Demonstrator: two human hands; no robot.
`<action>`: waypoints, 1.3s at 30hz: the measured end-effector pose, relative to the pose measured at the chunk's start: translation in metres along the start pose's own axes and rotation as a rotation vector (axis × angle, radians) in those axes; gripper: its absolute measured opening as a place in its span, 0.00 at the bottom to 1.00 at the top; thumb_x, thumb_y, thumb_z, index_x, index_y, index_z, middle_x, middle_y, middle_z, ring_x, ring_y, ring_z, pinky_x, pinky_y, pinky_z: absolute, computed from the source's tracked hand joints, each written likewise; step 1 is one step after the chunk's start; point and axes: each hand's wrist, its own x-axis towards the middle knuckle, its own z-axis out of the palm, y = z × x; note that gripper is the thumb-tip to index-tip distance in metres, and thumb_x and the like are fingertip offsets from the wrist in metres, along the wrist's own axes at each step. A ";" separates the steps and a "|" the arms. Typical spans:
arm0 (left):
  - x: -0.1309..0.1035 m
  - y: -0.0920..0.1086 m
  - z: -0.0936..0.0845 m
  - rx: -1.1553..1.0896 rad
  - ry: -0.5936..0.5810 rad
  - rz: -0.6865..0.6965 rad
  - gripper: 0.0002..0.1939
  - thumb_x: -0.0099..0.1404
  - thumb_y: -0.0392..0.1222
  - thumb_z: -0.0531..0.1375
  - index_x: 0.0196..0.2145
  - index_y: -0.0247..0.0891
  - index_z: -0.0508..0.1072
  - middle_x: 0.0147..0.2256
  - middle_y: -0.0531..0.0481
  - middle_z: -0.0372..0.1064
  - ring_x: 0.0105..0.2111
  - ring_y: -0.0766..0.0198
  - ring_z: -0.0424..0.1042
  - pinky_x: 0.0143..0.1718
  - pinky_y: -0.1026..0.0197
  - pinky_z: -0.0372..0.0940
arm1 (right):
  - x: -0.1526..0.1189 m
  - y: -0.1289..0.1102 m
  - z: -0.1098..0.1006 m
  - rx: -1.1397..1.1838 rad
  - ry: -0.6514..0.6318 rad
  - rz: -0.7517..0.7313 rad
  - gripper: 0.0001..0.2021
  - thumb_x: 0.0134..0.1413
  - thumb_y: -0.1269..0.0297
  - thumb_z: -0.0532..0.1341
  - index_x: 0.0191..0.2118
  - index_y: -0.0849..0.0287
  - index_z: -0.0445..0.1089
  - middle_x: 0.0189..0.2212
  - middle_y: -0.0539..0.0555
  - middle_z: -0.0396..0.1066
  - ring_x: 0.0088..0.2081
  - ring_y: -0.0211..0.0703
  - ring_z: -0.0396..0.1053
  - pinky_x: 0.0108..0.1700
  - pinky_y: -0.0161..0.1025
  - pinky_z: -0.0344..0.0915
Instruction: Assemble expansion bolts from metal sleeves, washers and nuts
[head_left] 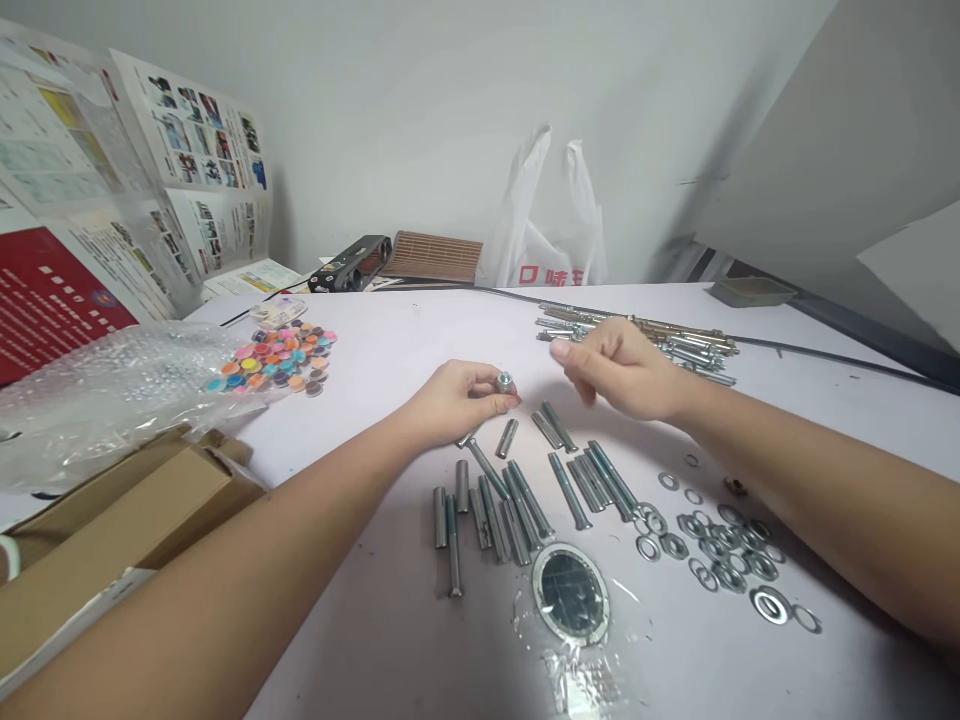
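My left hand (469, 402) is closed around a short metal expansion bolt (505, 381), whose round end points up between thumb and fingers. To its right my right hand (619, 368) is raised with curled fingers; whatever they may hold is hidden. Behind that hand lies a pile of long expansion bolts (694, 350). Below both hands, loose metal sleeves (462, 487) and cone-ended bolts (568, 490) are spread in rows. Under my right forearm are scattered flat washers (771, 605) and hex nuts (674, 545).
A round dark disc (571, 594) in clear plastic lies near the front. Colourful small discs (289, 355), bubble wrap (127, 385) and a cardboard box (135, 530) are on the left. At the back stand a white plastic bag (547, 230) and a black device (351, 264); a grey tray (751, 291) sits right.
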 end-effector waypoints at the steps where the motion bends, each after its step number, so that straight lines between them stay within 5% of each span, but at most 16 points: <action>1: 0.000 0.000 0.000 -0.001 -0.002 -0.011 0.13 0.59 0.47 0.64 0.38 0.34 0.77 0.35 0.47 0.77 0.36 0.61 0.74 0.38 0.61 0.65 | 0.000 -0.001 -0.001 -0.021 0.054 0.009 0.30 0.64 0.50 0.53 0.13 0.60 0.62 0.09 0.46 0.52 0.14 0.30 0.49 0.20 0.35 0.47; 4: 0.000 -0.001 0.000 0.004 -0.023 -0.022 0.15 0.59 0.48 0.64 0.38 0.34 0.77 0.32 0.48 0.76 0.33 0.61 0.73 0.33 0.62 0.64 | 0.001 -0.002 0.003 -0.101 -0.007 0.061 0.17 0.63 0.54 0.55 0.33 0.62 0.74 0.12 0.45 0.59 0.15 0.32 0.53 0.21 0.34 0.49; 7: 0.000 -0.002 0.000 -0.004 -0.046 0.029 0.14 0.60 0.47 0.64 0.37 0.32 0.76 0.31 0.49 0.75 0.33 0.61 0.73 0.34 0.62 0.65 | 0.001 -0.004 0.013 -0.256 -0.174 0.024 0.20 0.61 0.60 0.56 0.57 0.59 0.66 0.16 0.44 0.65 0.17 0.34 0.57 0.24 0.34 0.52; 12: 0.002 -0.004 0.001 -0.010 -0.074 0.099 0.12 0.60 0.42 0.63 0.41 0.34 0.78 0.39 0.46 0.77 0.46 0.55 0.74 0.49 0.57 0.66 | 0.001 -0.007 0.019 -0.618 -0.125 -0.015 0.16 0.61 0.61 0.54 0.51 0.56 0.71 0.26 0.52 0.74 0.24 0.38 0.65 0.29 0.36 0.53; 19: 0.002 -0.003 0.001 0.182 -0.034 0.152 0.12 0.64 0.41 0.58 0.42 0.40 0.79 0.43 0.49 0.78 0.45 0.59 0.74 0.50 0.58 0.65 | -0.001 -0.014 0.023 -0.975 -0.105 0.105 0.19 0.63 0.52 0.49 0.37 0.60 0.71 0.21 0.56 0.70 0.21 0.44 0.63 0.24 0.38 0.43; 25: 0.001 -0.004 0.003 0.218 0.091 0.135 0.15 0.64 0.43 0.60 0.47 0.41 0.77 0.46 0.49 0.76 0.47 0.58 0.74 0.53 0.56 0.63 | 0.008 -0.005 0.014 -0.713 -0.094 0.227 0.20 0.63 0.54 0.48 0.28 0.59 0.71 0.22 0.56 0.71 0.21 0.40 0.61 0.25 0.39 0.50; 29: 0.004 -0.007 0.001 0.113 0.244 0.027 0.21 0.67 0.51 0.57 0.52 0.36 0.72 0.41 0.43 0.78 0.43 0.57 0.75 0.43 0.57 0.67 | 0.018 0.025 -0.013 -0.422 -0.019 0.512 0.25 0.64 0.51 0.48 0.26 0.61 0.72 0.21 0.57 0.71 0.22 0.40 0.65 0.29 0.39 0.59; 33: 0.006 -0.007 -0.003 0.093 0.242 0.003 0.21 0.69 0.55 0.53 0.45 0.35 0.74 0.38 0.42 0.78 0.42 0.57 0.75 0.40 0.59 0.66 | 0.020 0.058 -0.031 -0.489 0.134 0.695 0.26 0.63 0.50 0.48 0.24 0.62 0.72 0.21 0.60 0.71 0.21 0.43 0.66 0.28 0.41 0.60; 39: 0.005 -0.005 -0.003 0.119 0.232 -0.015 0.22 0.68 0.57 0.53 0.38 0.35 0.76 0.36 0.43 0.78 0.39 0.58 0.75 0.38 0.60 0.65 | 0.025 0.086 -0.024 -0.588 0.136 0.654 0.20 0.59 0.52 0.55 0.28 0.61 0.75 0.26 0.60 0.74 0.28 0.47 0.69 0.32 0.40 0.60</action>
